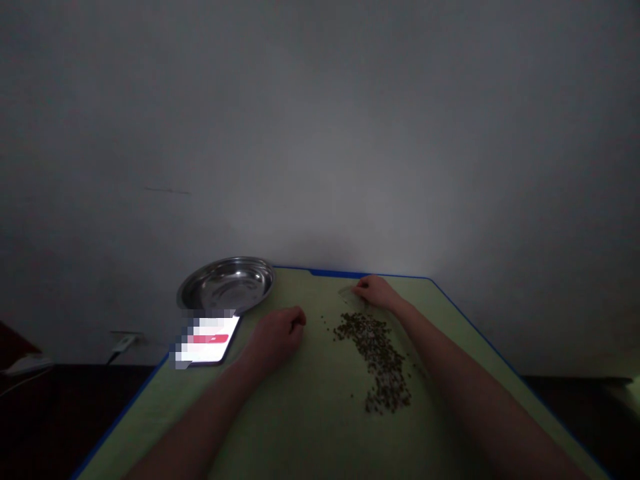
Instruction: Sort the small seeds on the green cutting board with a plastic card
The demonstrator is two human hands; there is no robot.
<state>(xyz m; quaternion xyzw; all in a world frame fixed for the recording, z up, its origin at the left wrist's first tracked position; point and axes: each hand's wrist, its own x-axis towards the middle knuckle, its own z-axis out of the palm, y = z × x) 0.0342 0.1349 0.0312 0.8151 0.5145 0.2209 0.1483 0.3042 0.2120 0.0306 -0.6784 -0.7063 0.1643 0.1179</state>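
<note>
Pinching a thin clear sheet (346, 293) in the right grip (379, 292), near the far edge of the green counter (310, 400). Curled closed at the left grip (277, 333), with contents, if any, impossible to tell. Between both forearms, nearer the right, scattered in a long pile of small dark and pale bits (380, 353). Farther left, lit up on a phone (213, 350), just before a shiny metal bowl (235, 287).

A green table (320, 427) carries a steel basin (227, 283), a lit phone (213, 339) and scattered small grains (380, 357).
</note>
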